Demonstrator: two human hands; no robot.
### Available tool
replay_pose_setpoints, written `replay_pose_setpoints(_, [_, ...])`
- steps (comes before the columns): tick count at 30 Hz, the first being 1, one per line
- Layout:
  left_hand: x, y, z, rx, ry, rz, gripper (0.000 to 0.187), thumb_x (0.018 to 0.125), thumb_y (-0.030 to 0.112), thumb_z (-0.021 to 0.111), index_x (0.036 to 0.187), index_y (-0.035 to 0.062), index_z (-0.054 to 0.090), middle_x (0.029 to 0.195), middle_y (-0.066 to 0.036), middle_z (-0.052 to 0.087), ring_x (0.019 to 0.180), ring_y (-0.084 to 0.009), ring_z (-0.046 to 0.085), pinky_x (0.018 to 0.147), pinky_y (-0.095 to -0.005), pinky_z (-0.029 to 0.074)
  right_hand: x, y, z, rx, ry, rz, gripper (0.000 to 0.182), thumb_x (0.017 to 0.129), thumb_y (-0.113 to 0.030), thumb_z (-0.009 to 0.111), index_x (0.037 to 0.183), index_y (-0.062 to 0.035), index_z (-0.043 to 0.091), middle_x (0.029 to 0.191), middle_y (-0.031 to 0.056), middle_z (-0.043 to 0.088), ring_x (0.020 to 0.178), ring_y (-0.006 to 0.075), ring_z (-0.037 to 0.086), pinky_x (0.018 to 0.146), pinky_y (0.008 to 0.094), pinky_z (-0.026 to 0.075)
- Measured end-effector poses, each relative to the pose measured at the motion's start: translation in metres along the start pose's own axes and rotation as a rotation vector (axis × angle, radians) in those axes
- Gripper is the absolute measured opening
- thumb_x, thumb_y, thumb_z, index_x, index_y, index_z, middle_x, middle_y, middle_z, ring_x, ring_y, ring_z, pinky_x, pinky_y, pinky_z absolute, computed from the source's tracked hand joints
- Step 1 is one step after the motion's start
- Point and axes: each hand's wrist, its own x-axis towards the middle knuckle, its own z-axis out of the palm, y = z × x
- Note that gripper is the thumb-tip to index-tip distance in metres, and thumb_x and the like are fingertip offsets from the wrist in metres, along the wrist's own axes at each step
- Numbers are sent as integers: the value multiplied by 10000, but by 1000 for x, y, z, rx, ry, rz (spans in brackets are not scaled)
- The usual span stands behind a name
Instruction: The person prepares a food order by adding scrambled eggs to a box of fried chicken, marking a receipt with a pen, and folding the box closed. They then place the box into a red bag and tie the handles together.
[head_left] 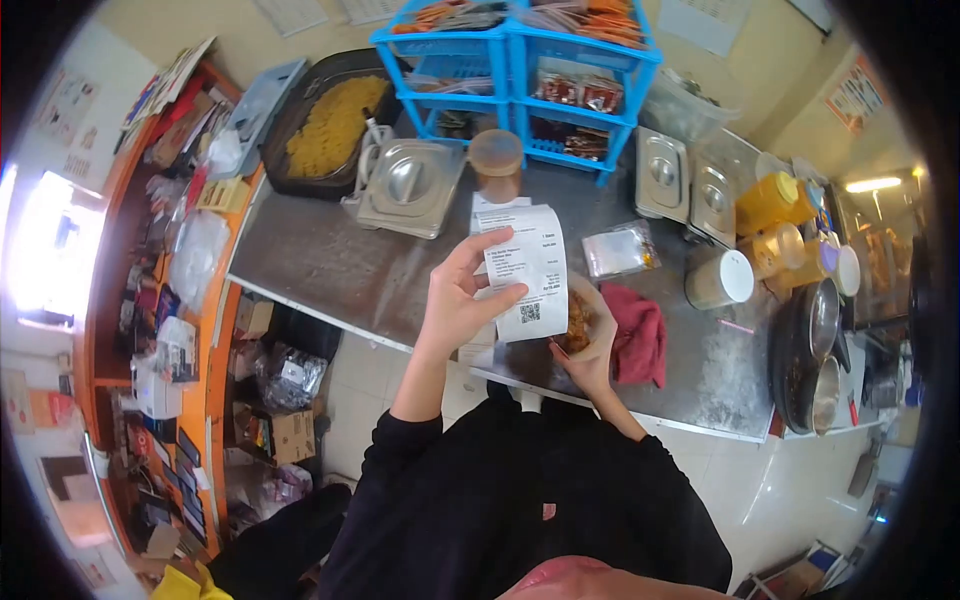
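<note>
A white printed receipt (530, 265) with a QR code near its lower end is pinched between the thumb and fingers of my left hand (465, 295). Behind its right edge, my right hand (590, 362) holds a paper food container (603, 325) with brown food inside, partly hidden by the receipt. Just right of the container lies a dark red cloth (637, 335) on the metal table (400, 295). A clear plastic packet (620, 250) rests beyond the container. A round lidded tub (496, 160) stands behind the receipt.
Blue plastic racks (520, 90) with packets stand at the back. Left of them are a lidded steel pan (410, 185) and a black tray of yellow food (335, 125). Jars (722, 278) and stacked pans (822, 320) stand right. Orange shelving (225, 330) borders the left.
</note>
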Motion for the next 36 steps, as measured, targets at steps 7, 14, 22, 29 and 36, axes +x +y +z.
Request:
replay_pose_setpoints(7, [-10, -2, -33, 27, 143, 22, 546, 721, -135, 680, 1227, -21, 511, 1121, -105, 594, 1003, -170, 602, 845, -304, 529, -4, -6, -32, -364, -164, 95, 869, 591, -205, 872, 1268, 1, 366, 1270, 218, 439, 1111, 276, 506, 926, 386, 437])
replay_pose_setpoints(14, [-17, 2, -115, 32, 507, 99, 663, 705, -158, 659, 1303, 6, 423, 1094, -132, 594, 943, -190, 616, 815, -293, 516, -23, -73, -30, -150, -478, 655, 207, 835, -173, 672, 910, -14, 565, 780, 140, 612, 764, 208, 613, 702, 337, 474])
replay_pose_setpoints(22, [-14, -31, -313, -605, 653, -270, 534, 782, 39, 548, 1291, -36, 407, 1138, -172, 585, 978, -310, 626, 857, -420, 527, 30, -72, 149, -158, -161, -69, 168, 826, 8, 578, 989, -14, 546, 1005, 144, 540, 908, 316, 558, 759, 341, 457])
replay_pose_setpoints(29, [26, -11, -430, -591, 489, -293, 688, 750, -14, 468, 1408, 50, 276, 1205, -241, 508, 1103, -388, 549, 968, -516, 447, 84, -67, 219, -997, 330, -155, 300, 782, -110, 674, 1048, -21, 568, 1090, 154, 559, 975, 360, 533, 865, 471, 394])
replay_pose_setpoints(36, [75, -4, -421, -525, 89, -370, 725, 809, 4, 434, 1465, 174, 177, 1327, -231, 423, 1160, -402, 501, 1002, -554, 392, 226, -78, 295, -900, 352, -94, 377, 770, -184, 647, 1079, -1, 530, 900, 197, 616, 837, 388, 580, 737, 481, 426])
